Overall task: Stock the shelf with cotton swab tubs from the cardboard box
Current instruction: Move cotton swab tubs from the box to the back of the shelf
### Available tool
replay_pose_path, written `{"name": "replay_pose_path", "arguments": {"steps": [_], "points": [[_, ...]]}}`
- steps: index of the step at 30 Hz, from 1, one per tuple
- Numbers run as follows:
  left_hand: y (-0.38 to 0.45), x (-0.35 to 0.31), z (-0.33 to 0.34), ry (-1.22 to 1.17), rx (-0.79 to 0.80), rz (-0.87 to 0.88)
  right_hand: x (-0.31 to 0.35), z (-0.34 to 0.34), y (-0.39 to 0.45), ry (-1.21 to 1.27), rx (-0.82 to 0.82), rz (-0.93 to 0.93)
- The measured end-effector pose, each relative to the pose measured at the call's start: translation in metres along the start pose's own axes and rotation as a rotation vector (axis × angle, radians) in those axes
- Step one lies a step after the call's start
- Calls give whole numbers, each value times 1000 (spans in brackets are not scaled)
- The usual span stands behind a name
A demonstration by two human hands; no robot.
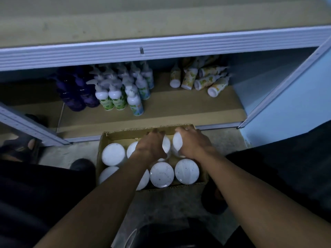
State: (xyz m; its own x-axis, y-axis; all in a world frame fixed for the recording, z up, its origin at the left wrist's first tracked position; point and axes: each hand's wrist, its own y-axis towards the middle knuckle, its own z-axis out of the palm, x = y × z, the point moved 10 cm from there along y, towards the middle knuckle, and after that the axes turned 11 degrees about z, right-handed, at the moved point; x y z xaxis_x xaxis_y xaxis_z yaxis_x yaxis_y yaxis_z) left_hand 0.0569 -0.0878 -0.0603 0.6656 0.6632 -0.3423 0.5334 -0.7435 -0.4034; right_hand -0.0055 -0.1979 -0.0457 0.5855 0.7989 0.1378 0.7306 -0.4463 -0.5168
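Observation:
An open cardboard box [123,135] sits on the floor in front of the bottom shelf [179,111]. It holds several round white cotton swab tubs, among them one with a speckled lid [161,174]. My left hand [152,145] grips a tub [166,144] in the box's far row, mostly hiding it. Beside it, my right hand [194,144] grips another tub [177,141], tilted on its side with its white lid facing left. The two held tubs lie close together.
On the bottom shelf stand purple bottles [75,90] at the left and white pump bottles [123,90] in the middle. Several yellow-patterned bottles [202,77] lie toppled at the right. A blue upright [279,86] and wall bound the right; a foot in a sandal [26,145] is at the left.

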Motion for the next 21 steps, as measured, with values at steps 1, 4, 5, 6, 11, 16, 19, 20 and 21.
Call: {"name": "replay_pose_path", "arguments": {"steps": [1, 4, 5, 6, 11, 16, 19, 20, 21], "points": [[-3, -2, -7, 12, -4, 5, 1, -7, -5, 9, -5, -11], [-13, -8, -27, 45, -5, 15, 7, -29, -23, 21, -38, -45], [-16, -10, -35, 59, -7, 17, 9, -35, -29, 23, -47, -54], [-21, -13, -43, 75, -11, 21, 11, -43, -35, 25, -56, -63], [-43, -35, -92, 142, -58, 68, 14, -84, -67, 61, -114, -113], [-72, -57, -147, 217, -141, 113, 20, -129, -99, 67, -199, -175], [-88, -67, -176, 245, -167, 124, 25, -158, -115, 94, -257, -205], [-93, -72, -187, 248, -174, 132, 26, -169, -120, 94, -279, -211], [-98, -76, -199, 254, -184, 141, 28, -180, -126, 93, -302, -221]]}}
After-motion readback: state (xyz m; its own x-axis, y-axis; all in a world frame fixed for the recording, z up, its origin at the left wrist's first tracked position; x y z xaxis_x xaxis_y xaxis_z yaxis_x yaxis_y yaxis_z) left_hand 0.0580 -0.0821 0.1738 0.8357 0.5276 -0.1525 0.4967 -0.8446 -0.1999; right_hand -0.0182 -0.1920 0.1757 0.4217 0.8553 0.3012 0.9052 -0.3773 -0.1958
